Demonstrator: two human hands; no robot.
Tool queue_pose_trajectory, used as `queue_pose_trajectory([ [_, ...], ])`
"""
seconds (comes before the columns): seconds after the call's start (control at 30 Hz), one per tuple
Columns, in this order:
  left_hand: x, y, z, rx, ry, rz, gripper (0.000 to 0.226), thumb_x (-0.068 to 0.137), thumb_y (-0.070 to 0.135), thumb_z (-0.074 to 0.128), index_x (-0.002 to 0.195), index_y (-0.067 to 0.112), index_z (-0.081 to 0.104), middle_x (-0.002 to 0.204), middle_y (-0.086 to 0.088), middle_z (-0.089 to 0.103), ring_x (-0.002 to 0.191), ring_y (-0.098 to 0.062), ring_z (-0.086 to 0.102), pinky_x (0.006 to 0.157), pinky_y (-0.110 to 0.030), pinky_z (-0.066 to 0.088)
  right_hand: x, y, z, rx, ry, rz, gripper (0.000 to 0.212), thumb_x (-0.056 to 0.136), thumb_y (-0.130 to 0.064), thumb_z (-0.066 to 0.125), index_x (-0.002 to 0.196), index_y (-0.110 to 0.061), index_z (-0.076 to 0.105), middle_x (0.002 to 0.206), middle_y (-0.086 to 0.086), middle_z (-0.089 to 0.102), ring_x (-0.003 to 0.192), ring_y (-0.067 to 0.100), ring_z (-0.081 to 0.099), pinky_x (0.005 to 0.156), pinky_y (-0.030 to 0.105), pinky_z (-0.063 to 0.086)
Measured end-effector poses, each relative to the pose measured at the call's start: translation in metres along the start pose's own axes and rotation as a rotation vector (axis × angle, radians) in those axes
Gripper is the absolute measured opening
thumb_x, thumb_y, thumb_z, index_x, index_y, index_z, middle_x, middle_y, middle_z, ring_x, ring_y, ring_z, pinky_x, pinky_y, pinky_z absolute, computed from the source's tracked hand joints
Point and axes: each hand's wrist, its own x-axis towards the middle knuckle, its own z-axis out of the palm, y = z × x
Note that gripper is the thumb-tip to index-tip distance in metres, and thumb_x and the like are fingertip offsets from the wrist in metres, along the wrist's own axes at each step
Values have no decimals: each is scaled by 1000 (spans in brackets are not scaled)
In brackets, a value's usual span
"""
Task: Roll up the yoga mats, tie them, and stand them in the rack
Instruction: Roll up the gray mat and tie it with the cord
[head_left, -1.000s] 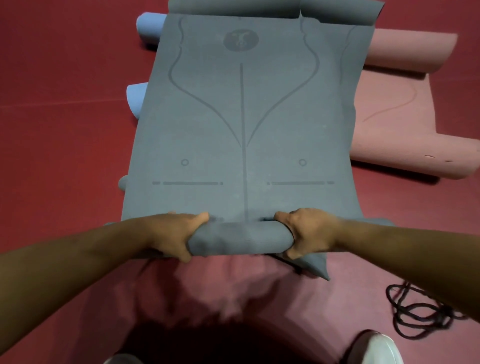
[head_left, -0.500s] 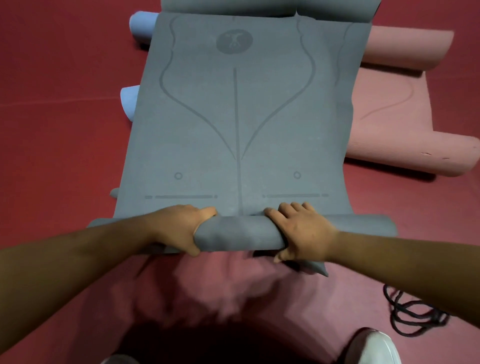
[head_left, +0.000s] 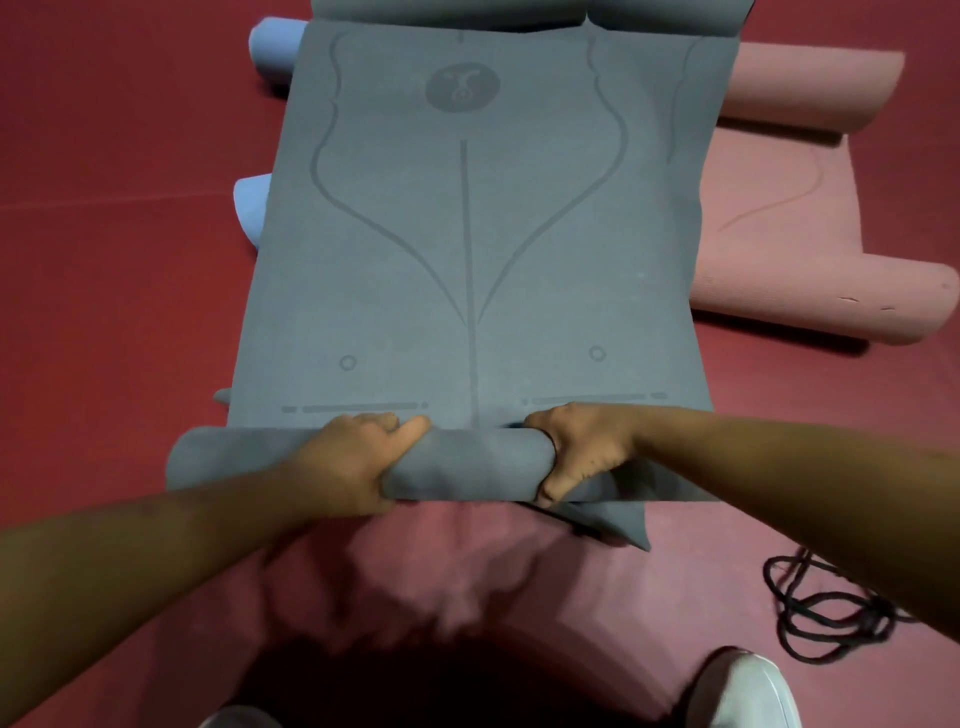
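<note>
A grey yoga mat (head_left: 467, 234) with dark printed lines lies flat on the red floor, stretching away from me. Its near end is rolled into a thick roll (head_left: 467, 465) lying across in front of me. My left hand (head_left: 353, 462) grips the roll left of centre, fingers over the top. My right hand (head_left: 582, 447) clamps it right of centre, thumb underneath. A loose grey corner (head_left: 623, 519) sticks out below the roll on the right. The mat's far end is folded over at the top edge.
A pink mat (head_left: 769, 218), curled at both ends, lies to the right, partly under the grey one. A light blue mat (head_left: 254, 202) peeks out on the left. A coiled black cord (head_left: 826, 608) lies on the floor at right, near my white shoe (head_left: 743, 691).
The roll has advanced a little along the grey mat, closing on the printed dashes. Both hands shifted their grip and wrap it again.
</note>
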Motion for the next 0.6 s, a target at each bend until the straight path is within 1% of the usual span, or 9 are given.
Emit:
queue_pose_trajectory([
  [0.07,8,-8,-16,-171,-64,18,73,63,52,72,126,36,38,108,7,63,98,-19,63,75,-27,46,0,1,-2,-32,49,-12,68,67,-52,82,121,-27,51,111,-5,59,103,17,59,87,29,48],
  [0.17,19,-17,-30,-242,-177,-30,73,57,47,76,120,37,42,101,5,64,91,-19,63,74,-30,49,-4,9,9,-515,383,-52,91,62,-79,55,131,-23,41,117,3,56,108,27,58,91,42,47],
  [0.23,26,-18,-32,-294,-198,-34,72,52,51,75,115,40,42,98,7,64,88,-16,62,77,-34,52,-5,8,20,-732,457,-44,99,62,-82,56,137,-19,36,118,5,56,105,31,59,88,43,46],
  [0.3,28,-19,-33,-312,-250,-22,73,52,51,76,117,42,43,100,9,64,90,-13,62,79,-34,53,-4,4,24,-675,412,-52,88,66,-73,66,131,-20,38,115,4,57,102,31,61,82,38,44],
  [0.37,24,-18,-31,-323,-277,7,81,54,52,74,127,42,41,109,9,62,101,-13,61,86,-34,51,-4,-1,20,-490,336,-65,70,67,-61,72,118,-22,43,106,3,61,94,29,64,73,31,42],
  [0.43,15,-13,-22,-114,-83,56,95,55,63,64,140,33,35,118,3,56,109,-17,56,91,-38,47,-5,-6,10,-327,236,-49,61,65,-53,76,111,-25,48,100,1,65,88,25,64,69,28,44],
  [0.5,5,-9,-7,241,190,52,109,49,72,62,143,23,38,116,-5,54,103,-26,56,85,-43,48,-6,-10,-2,-161,147,-21,57,63,-48,82,108,-29,52,98,-4,66,88,18,63,74,28,50],
  [0.53,-1,-6,-2,313,240,14,113,46,75,65,142,22,38,114,-7,54,100,-28,57,82,-44,49,-6,-11,-8,-85,105,-17,57,62,-46,85,108,-29,55,98,-7,66,89,14,63,77,28,52],
  [0.6,-6,-3,-3,259,166,-64,108,50,75,66,140,27,29,112,-6,55,101,-29,58,82,-42,50,-4,-16,-17,18,7,-18,56,63,-41,88,108,-29,59,99,-10,67,93,10,64,82,26,53],
])
